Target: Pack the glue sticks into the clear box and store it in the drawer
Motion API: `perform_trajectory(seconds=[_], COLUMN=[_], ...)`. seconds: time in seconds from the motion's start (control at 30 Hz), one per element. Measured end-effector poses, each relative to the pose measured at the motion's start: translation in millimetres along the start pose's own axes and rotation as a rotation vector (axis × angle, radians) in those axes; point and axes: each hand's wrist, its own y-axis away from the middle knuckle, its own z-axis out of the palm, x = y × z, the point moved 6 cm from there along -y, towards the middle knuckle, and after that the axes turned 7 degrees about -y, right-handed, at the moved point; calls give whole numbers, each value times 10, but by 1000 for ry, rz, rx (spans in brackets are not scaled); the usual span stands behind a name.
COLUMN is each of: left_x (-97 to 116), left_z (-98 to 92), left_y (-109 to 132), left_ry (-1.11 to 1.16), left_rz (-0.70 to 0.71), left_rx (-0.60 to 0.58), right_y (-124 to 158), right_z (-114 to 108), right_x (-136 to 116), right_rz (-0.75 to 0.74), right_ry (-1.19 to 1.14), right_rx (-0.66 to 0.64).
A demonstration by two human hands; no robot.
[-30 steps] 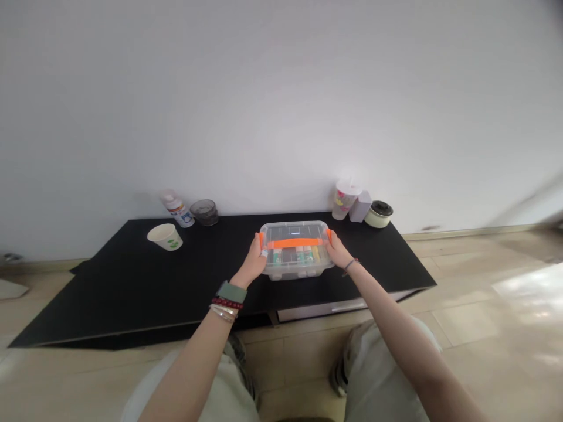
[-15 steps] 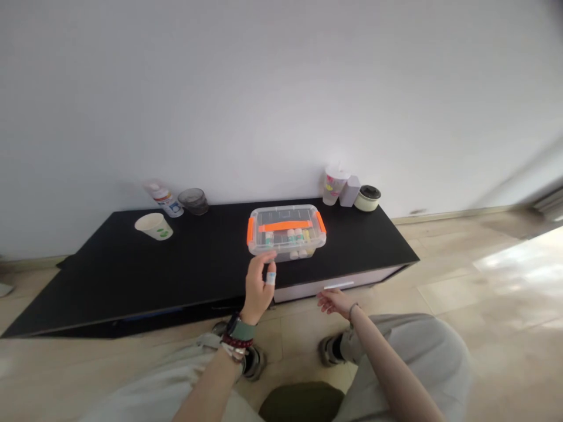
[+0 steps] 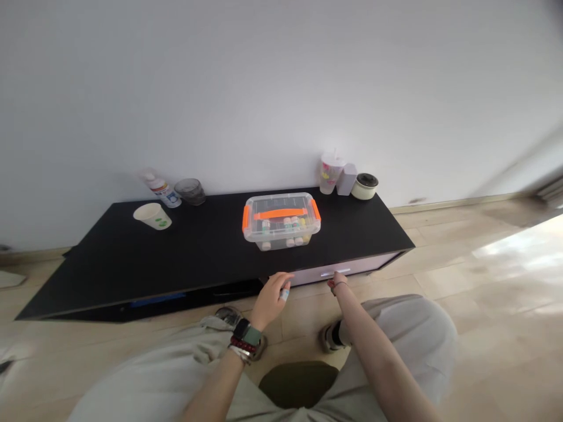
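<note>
A clear plastic box [image 3: 280, 221] with orange latches and an orange handle stands on the low black cabinet [image 3: 185, 258]; small bottles show through its wall. Neither hand touches it. My left hand [image 3: 273, 293] is held low in front of the cabinet's front edge, fingers loosely stretched forward, a pale bandage on one finger, nothing in it. My right hand [image 3: 338, 283] reaches to the white drawer front [image 3: 352, 271] just below the cabinet top, close to its thin handle. Its fingers point away from me and are mostly hidden behind the wrist.
On the cabinet's back left are a paper cup [image 3: 153, 215], a spray bottle [image 3: 159, 189] and a dark glass jar [image 3: 190, 191]. At the back right stand a printed cup [image 3: 329, 174], a white box [image 3: 347, 179] and a round tin [image 3: 365, 186]. My knees fill the foreground.
Both hands let go of the box's latched ends and dropped toward the cabinet's front edge. The box stays on the cabinet top. The view pulled back and down.
</note>
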Motion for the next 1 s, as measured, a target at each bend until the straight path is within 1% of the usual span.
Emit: perform_trajectory(seconds=[0.1,0.27,0.37,0.47,0.57,0.67,0.73,0.83,0.9,0.93,0.97,1.0], left_x=[42,78,38,-23,-65,-99,-119,-109,-80,-64,-48,-34], left_z=[26,57,126,256,443,659,765,838,844,841,836,831], left_y=[20,61,47,-13,-90,-122,-93,-2,56,80,101,118], left_ry=[-16,-54,-79,-97,-149,-302,-410,-464,-448,-437,-428,-423], left_rz=[7,14,28,55,74,29,-25,-73,-78,-78,-80,-83], left_rx=[-13,-39,-60,-66,-95,-231,-346,-458,-476,-473,-469,-464], right_y=[-57,-57,22,179,399,635,788,1045,1271,1405,1587,1781], right_z=[-47,-89,-115,-188,-314,-429,-440,-316,-133,-7,192,373], right_x=[27,57,81,107,103,38,-71,-383,-708,-911,-1162,-1465], right_rz=[54,77,82,99,132,205,245,245,172,90,-137,-440], right_ry=[14,105,195,321,486,705,846,969,999,995,1012,985], right_rx=[67,68,55,26,-37,-134,-226,-399,-548,-635,-808,-897])
